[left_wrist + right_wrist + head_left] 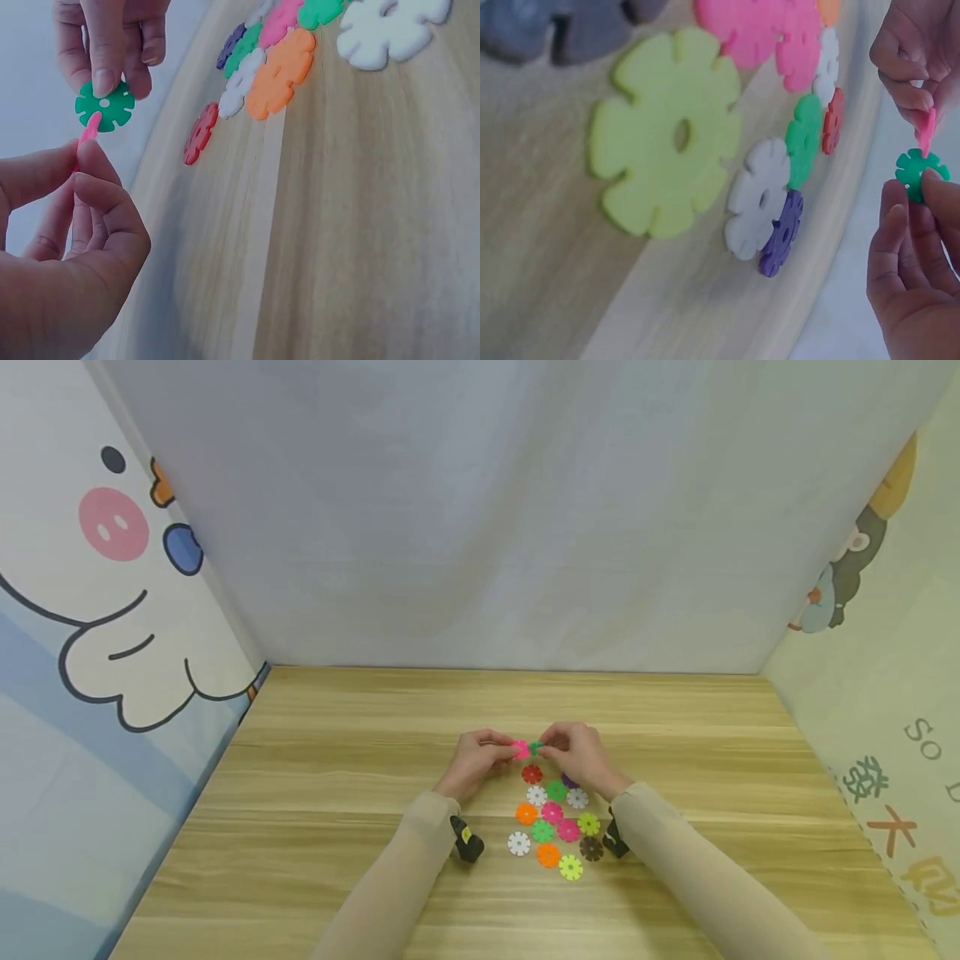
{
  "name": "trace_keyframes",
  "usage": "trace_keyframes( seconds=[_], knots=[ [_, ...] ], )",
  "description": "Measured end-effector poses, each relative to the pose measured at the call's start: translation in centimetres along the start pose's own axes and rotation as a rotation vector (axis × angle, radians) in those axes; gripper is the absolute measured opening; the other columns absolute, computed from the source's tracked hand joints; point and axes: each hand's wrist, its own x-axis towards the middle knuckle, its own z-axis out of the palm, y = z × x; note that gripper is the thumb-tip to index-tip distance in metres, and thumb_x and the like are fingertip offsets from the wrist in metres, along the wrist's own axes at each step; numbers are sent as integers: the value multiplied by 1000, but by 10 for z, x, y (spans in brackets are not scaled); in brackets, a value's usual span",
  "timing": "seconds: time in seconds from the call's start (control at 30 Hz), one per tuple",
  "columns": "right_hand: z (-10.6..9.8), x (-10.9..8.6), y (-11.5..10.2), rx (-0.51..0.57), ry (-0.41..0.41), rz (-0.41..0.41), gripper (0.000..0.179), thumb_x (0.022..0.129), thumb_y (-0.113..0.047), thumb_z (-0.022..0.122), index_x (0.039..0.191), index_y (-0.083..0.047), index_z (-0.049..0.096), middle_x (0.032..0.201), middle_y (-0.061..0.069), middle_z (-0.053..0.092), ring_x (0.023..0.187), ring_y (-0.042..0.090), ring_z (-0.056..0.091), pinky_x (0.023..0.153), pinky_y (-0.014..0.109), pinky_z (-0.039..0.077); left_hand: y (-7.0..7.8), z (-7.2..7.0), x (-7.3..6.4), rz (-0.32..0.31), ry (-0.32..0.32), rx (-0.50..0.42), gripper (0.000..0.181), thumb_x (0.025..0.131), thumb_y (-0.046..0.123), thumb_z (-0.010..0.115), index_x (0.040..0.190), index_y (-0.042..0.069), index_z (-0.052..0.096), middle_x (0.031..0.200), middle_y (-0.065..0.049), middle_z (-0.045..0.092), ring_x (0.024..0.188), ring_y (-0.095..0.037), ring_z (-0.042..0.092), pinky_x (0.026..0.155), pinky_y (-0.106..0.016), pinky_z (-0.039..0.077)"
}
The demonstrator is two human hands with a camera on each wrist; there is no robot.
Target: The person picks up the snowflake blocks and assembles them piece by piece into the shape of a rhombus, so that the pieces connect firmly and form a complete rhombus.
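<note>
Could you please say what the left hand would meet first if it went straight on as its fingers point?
Probably the green disc in the right hand; the pink disc in the left hand seems to touch it.

Left fingers [498,751] pinching pink disc [522,748], right fingers [557,731] pinching green disc [535,748], discs [548,815] on table [337,760]

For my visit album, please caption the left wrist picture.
Left hand pinches a pink disc, right hand a green disc; more colourful discs lie on the table.
</note>
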Motion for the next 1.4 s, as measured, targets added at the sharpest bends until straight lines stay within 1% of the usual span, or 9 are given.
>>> trace_keyframes(
  seconds=[0.2,0.43,0.57,0.73,0.97,1.1,1.2,1.3,1.4],
  knots=[
    [1,1,-2,-20,20,-15,4,88,-10,69,92,-9,69,85,-2,68,81,15,64,76,35,53,1,0,-2,-11,10,-48,14,83,1,71,97,-2,68,96,-14,68,76,-19,63,68,-27,52],
    [3,3,-3,-37,14,-19,4,89,-12,69,92,-9,69,85,-2,68,81,14,64,76,34,52,1,0,-4,-22,9,-78,13,84,0,69,97,-3,69,92,-15,68,69,-17,59,64,-26,51],
    [5,3,-4,-33,18,-27,4,89,-12,69,91,-9,69,85,-3,68,81,15,64,76,35,52,-1,-1,-5,-35,5,-91,14,84,1,69,98,-3,69,93,-15,68,70,-17,59,67,-27,52],
    [6,2,-3,-19,7,-19,5,88,-12,70,93,-10,69,87,-3,68,84,16,64,78,35,52,-3,-3,-6,-24,-15,-70,15,83,1,71,98,-3,68,95,-15,67,75,-18,62,72,-30,52],
    [6,4,-1,12,4,-34,10,89,-11,69,98,-8,71,92,0,69,86,17,65,78,36,52,-3,-5,-7,43,-52,-32,23,81,2,74,100,-7,66,96,-14,66,77,-19,63,76,-33,53],
    [6,6,2,32,4,-35,13,89,-12,68,101,-8,71,95,1,69,87,17,65,78,37,52,-1,-6,-6,47,-73,5,24,79,6,76,100,-4,69,95,-12,67,78,-18,62,78,-34,52],
    [8,6,2,43,-12,-15,14,90,-13,68,102,-8,71,97,1,69,88,18,65,80,37,52,-1,-7,-6,47,-92,37,24,78,9,77,99,-2,71,95,-11,68,81,-20,62,80,-36,51],
    [10,5,-1,48,-37,-4,15,90,-13,68,103,-8,71,98,0,69,90,18,64,81,38,52,-2,-8,-8,47,-104,54,24,78,11,78,98,-1,72,95,-10,69,84,-23,62,81,-38,50],
    [9,6,-5,53,-38,-2,14,90,-12,67,103,-7,71,97,1,69,90,19,64,80,38,52,-1,-8,-8,54,-109,61,23,79,12,78,97,-1,72,94,-10,69,85,-25,63,80,-38,51]
  ],
)
